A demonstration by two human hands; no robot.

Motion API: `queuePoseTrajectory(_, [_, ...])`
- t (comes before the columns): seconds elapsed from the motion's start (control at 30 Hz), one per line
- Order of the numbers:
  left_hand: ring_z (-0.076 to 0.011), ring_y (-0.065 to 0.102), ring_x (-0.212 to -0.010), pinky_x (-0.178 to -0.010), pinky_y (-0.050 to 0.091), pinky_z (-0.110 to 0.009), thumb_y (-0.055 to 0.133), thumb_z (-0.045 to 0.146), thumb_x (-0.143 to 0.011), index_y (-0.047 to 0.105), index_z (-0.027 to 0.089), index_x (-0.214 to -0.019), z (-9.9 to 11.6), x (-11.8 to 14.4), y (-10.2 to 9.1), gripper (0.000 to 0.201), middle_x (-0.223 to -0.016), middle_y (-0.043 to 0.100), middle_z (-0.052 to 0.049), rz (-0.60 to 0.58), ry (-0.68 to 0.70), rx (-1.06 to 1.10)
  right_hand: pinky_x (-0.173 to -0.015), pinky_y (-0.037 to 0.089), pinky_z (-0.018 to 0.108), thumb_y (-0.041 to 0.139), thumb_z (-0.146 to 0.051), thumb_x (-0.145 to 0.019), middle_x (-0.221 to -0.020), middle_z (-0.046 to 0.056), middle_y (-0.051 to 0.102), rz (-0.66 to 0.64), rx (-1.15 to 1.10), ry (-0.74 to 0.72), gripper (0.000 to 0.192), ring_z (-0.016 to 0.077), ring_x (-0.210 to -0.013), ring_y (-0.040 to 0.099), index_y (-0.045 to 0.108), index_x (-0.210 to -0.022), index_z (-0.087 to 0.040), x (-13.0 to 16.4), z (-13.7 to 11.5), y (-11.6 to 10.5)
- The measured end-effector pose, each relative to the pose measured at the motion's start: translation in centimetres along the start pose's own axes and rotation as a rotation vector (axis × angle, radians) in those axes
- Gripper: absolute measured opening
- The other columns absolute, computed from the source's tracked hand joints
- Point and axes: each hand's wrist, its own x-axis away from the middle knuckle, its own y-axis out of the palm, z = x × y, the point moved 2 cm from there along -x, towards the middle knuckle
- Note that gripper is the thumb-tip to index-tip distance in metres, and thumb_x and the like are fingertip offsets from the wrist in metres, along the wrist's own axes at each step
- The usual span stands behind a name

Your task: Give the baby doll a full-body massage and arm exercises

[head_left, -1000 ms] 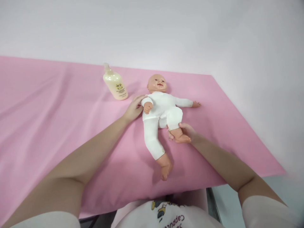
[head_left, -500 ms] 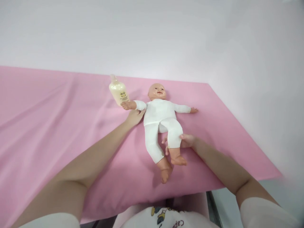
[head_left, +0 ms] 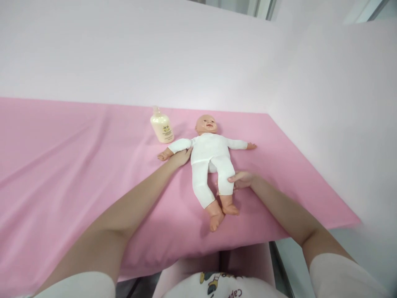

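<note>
Head view shows us a plastic baby doll in a white cloth suit lying on its back on the bench covered with a pink cloth, head toward the far wall. Our left hand lies with loose, open fingers against the doll's side, under its outstretched arm. Our right hand rests on the doll's lower leg, thumb on top of the white trouser leg, fingers beneath, in a light hold. A cream plastic lotion bottle with a small yellow label stands just beyond the doll's arm, close to it but apart. Half a second ago that arm's hand touched the bottle; now it has dropped lower onto the cloth. A second ago the near leg was bent up at the knee; now both legs lie nearly straight, feet side by side.
</note>
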Motion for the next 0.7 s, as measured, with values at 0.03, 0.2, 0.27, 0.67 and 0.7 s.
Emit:
queuePoseTrajectory(0.03, [-0.04, 0.051, -0.142, -0.121, 0.033, -0.054, 0.019, 0.058, -0.1, 0.063, 0.004, -0.131, 0.1, 0.1, -0.1, 0.077, -0.143, 0.059, -0.028, 0.002, 0.004, -0.005, -0.054, 0.044, 0.021, 0.083, -0.042, -0.077, -0.105, 0.017, 0.077, 0.007, 0.003, 0.003, 0.049, 0.0116, -0.065, 0.064, 0.067, -0.108, -0.009, 0.0, 0.1, -0.1])
queuePoseTrajectory(0.2, [-0.0385, 0.064, -0.127, -0.115, 0.041, -0.05, 0.015, 0.057, -0.1, 0.069, 0.007, -0.12, 0.0, 0.1, 0.0, 0.077, -0.129, 0.069, -0.026, -0.005, 0.057, -0.058, -0.052, 0.046, 0.02, 0.087, -0.036, -0.074, -0.086, 0.01, 0.077, 0.065, 0.018, 0.004, 0.042, 0.0076, -0.055, 0.057, 0.069, -0.098, -0.009, 0.2, 0.4, -0.8])
queuePoseTrajectory(0.27, [-0.0372, 0.063, -0.128, -0.116, 0.04, -0.048, 0.014, 0.057, -0.1, 0.069, 0.007, -0.121, 0.0, 0.2, 0.0, 0.077, -0.13, 0.069, -0.026, -0.01, 0.073, -0.076, -0.055, 0.049, 0.02, 0.085, -0.027, -0.076, -0.08, 0.006, 0.074, 0.138, 0.015, 0.005, 0.034, 0.0086, -0.057, 0.059, 0.068, -0.099, -0.008, 0.6, 0.4, -1.0])
queuePoseTrajectory(0.67, [-0.0371, 0.063, -0.126, -0.112, 0.043, -0.046, 0.029, 0.052, -0.098, 0.066, 0.007, -0.128, 0.3, 1.1, -0.7, 0.065, -0.138, 0.065, -0.024, -0.017, 0.111, -0.081, -0.099, 0.052, 0.032, 0.03, -0.014, -0.104, -0.1, 0.014, 0.077, 0.783, -0.148, -0.282, 0.039, 0.0144, -0.093, 0.075, 0.067, -0.107, -0.006, 5.2, -3.4, -3.0])
queuePoseTrajectory(0.7, [-0.0358, 0.063, -0.127, -0.113, 0.043, -0.044, 0.032, 0.051, -0.097, 0.065, 0.008, -0.129, 0.4, 1.1, -0.8, 0.063, -0.139, 0.064, -0.023, -0.023, 0.132, -0.085, -0.103, 0.05, 0.032, 0.031, -0.013, -0.104, -0.104, 0.015, 0.077, 0.813, -0.165, -0.351, 0.038, 0.0142, -0.099, 0.074, 0.068, -0.106, -0.006, 5.3, -3.5, -3.2])
